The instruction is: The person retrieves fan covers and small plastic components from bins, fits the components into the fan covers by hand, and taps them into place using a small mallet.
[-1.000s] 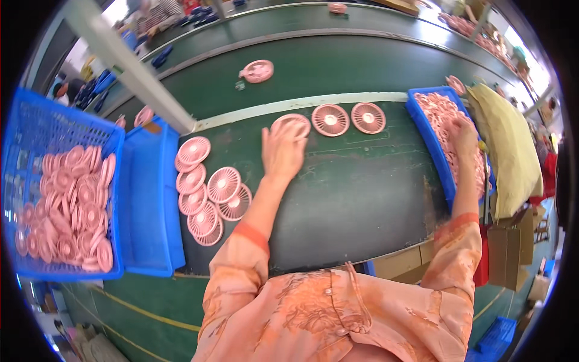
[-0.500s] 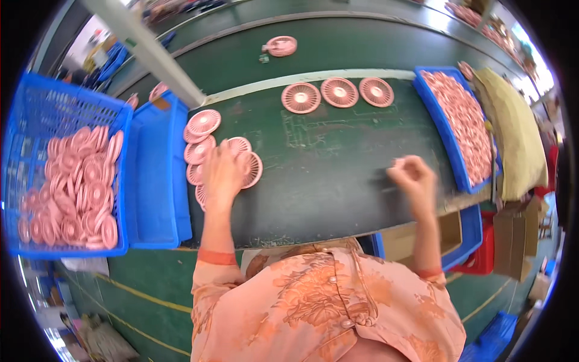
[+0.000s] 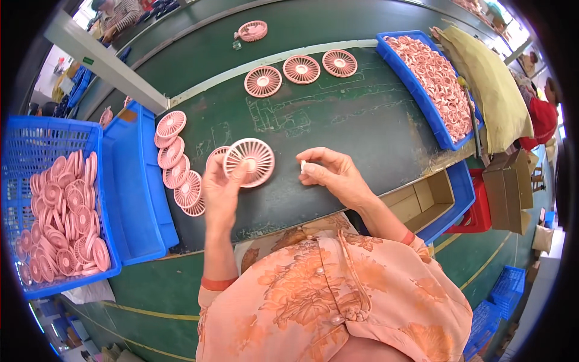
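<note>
Holding a pink fan grille (image 3: 249, 161) up over the green bench (image 3: 338, 120), my left hand (image 3: 222, 192) pinching its rim, my right hand (image 3: 333, 175) pinching a small white piece (image 3: 303, 165) just beside it
Blue basket (image 3: 36, 142) on my left is heaped with pink grilles; blue tray (image 3: 416, 90) on my right is full of small pink rings; blue bin (image 3: 136, 199) between basket and bench shows only its bare inside

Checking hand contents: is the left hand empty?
No, the left hand holds up a round pink fan grille above the dark green table.
</note>
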Tool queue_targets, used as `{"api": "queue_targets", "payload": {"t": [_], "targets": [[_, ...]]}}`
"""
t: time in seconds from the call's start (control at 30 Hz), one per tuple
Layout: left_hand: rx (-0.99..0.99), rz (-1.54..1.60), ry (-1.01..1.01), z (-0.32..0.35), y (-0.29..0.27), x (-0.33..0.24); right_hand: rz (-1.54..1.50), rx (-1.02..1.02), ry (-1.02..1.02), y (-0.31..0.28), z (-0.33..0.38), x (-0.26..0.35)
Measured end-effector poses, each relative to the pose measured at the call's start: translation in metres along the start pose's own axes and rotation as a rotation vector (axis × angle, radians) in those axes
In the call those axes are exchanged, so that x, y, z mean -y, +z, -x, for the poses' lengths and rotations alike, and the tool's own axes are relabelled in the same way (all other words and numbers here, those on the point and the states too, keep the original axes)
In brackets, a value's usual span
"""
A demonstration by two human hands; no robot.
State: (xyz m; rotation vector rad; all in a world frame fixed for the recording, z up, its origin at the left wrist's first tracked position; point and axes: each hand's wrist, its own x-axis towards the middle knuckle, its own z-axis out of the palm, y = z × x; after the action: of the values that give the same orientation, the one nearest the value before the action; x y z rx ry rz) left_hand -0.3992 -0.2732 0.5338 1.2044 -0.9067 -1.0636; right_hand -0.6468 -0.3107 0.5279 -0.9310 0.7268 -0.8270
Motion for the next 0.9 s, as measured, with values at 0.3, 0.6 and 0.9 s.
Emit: {"api": "queue_targets", "payload": {"t": [0.3, 0.6, 0.9], "targets": [[0.013, 0.329, -0.281, 0.025, 0.032, 0.010, 0.023, -0.014, -0.070, 0.011, -0.006, -0.004], [0.017, 0.377, -0.316, 0.024, 0.038, 0.018, 0.467, -0.072, -0.369, 0.032, -0.005, 0.002], [0.041, 0.206, -0.230, 0.027, 0.045, 0.021, 1.045, -0.073, -0.639, 0.030, -0.017, -0.002]]}}
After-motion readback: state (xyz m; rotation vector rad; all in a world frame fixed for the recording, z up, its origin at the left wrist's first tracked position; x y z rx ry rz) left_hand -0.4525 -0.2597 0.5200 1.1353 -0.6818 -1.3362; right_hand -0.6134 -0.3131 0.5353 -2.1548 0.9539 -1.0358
